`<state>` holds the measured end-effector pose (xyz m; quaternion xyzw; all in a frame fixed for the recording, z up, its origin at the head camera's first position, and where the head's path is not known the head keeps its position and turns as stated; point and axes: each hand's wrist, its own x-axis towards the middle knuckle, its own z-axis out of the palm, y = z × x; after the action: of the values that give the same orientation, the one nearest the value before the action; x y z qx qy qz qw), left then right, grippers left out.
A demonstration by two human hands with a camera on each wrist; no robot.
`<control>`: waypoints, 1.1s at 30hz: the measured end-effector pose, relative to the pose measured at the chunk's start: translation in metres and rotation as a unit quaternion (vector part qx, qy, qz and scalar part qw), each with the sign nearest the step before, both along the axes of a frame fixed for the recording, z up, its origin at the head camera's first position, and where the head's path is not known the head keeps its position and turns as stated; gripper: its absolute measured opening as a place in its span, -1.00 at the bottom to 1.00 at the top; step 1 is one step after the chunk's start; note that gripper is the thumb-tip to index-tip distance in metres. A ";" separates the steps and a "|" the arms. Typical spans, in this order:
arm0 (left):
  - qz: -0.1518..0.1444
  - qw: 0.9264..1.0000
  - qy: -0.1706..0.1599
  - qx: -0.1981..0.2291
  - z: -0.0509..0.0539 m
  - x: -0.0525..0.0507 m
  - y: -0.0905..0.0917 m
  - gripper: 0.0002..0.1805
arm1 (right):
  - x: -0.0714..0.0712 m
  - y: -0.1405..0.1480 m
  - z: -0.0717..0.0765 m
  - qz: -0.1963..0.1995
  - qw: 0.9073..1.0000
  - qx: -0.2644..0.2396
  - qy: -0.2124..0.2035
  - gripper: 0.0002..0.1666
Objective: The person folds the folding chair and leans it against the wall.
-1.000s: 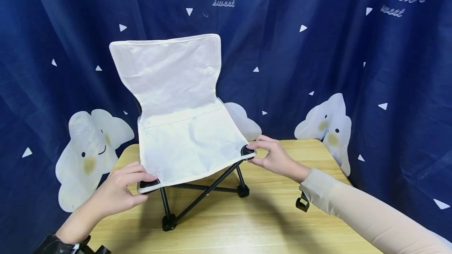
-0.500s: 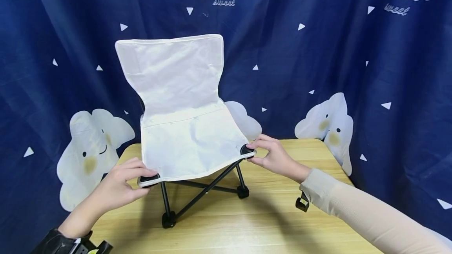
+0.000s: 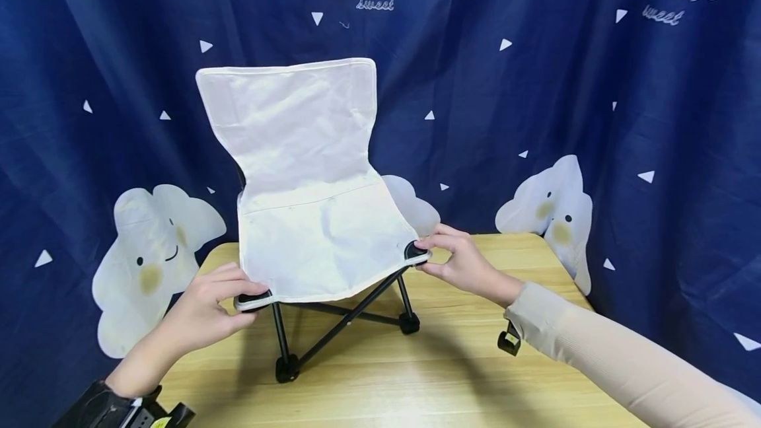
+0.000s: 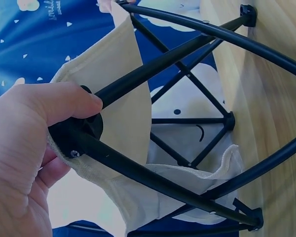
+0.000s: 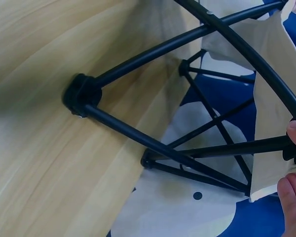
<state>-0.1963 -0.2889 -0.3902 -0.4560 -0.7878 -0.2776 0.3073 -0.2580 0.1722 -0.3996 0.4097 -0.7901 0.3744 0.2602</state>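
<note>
A small folding chair (image 3: 324, 236) with a white fabric seat and backrest stands unfolded on crossed black tube legs. My left hand (image 3: 211, 302) pinches the seat's front left corner, fingers on top and thumb below. In the left wrist view the left thumb presses the black corner joint (image 4: 76, 131) from underneath, where two tubes meet. My right hand (image 3: 460, 261) pinches the front right corner at its black cap (image 3: 416, 253). Only the fingertips (image 5: 291, 197) of the right hand show at the edge of the right wrist view.
The chair's black feet (image 3: 287, 368) rest on a wooden table (image 3: 386, 395) with rounded back corners. Behind it hangs a dark blue curtain (image 3: 452, 71) printed with clouds, triangles and lettering.
The chair's left side and backrest have shifted slightly right, and its front left corner has risen a little with my left hand. The right hand keeps its grip, almost still.
</note>
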 end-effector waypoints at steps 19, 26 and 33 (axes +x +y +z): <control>0.008 1.000 0.025 -0.001 0.006 -0.008 0.009 -0.47 | 0.007 0.001 0.010 -0.004 1.000 -0.005 0.011 -0.49; 0.004 1.000 0.023 0.006 0.011 -0.011 0.014 -0.41 | 0.008 0.002 0.015 -0.008 1.000 -0.007 0.019 -0.49; -0.014 1.000 0.018 -0.001 0.013 -0.013 0.018 -0.44 | 0.007 0.002 0.016 -0.005 1.000 -0.007 0.027 -0.49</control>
<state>-0.2092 -0.2713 -0.3770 -0.4723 -0.7759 -0.2726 0.3173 -0.2510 0.1744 -0.3840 0.4141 -0.7820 0.3675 0.2862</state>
